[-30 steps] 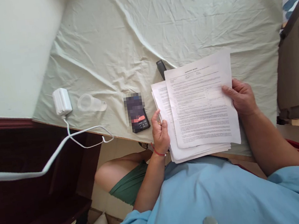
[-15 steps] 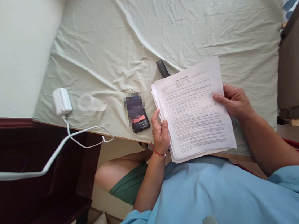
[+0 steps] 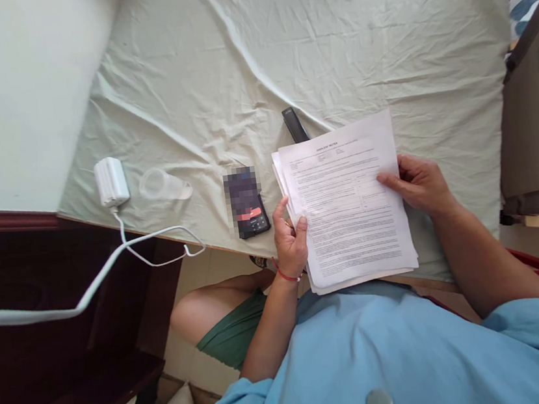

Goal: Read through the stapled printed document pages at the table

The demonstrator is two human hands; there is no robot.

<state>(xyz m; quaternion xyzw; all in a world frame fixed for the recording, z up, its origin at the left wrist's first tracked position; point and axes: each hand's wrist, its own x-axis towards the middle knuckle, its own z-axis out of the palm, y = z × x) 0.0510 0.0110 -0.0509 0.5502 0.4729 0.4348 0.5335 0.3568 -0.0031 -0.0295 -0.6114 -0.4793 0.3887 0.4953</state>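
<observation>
A stack of printed paper sheets [image 3: 349, 212] is held up before my chest, over the table's near edge. My left hand [image 3: 291, 238] grips its left side, thumb on top and fingers behind. At the right edge, my right hand [image 3: 419, 183] pinches the paper between the thumb in front and fingers mostly hidden behind. The top sheet carries dense small print under a heading; more sheet edges show at the left. Just beyond the stack's top edge lies a black stapler-like object [image 3: 294, 124], its near end covered by the paper.
A phone [image 3: 249, 204], partly pixelated, lies left of the papers on the cloth-covered table [image 3: 352, 34]. Further left are a clear plastic cup [image 3: 164, 185] on its side and a white charger block [image 3: 111, 182]. Its white cable [image 3: 97, 282] hangs over the table edge.
My right hand has shifted slightly left, and the right edge of the top sheet has come left and a little down with it. My left hand stays nearly in place.
</observation>
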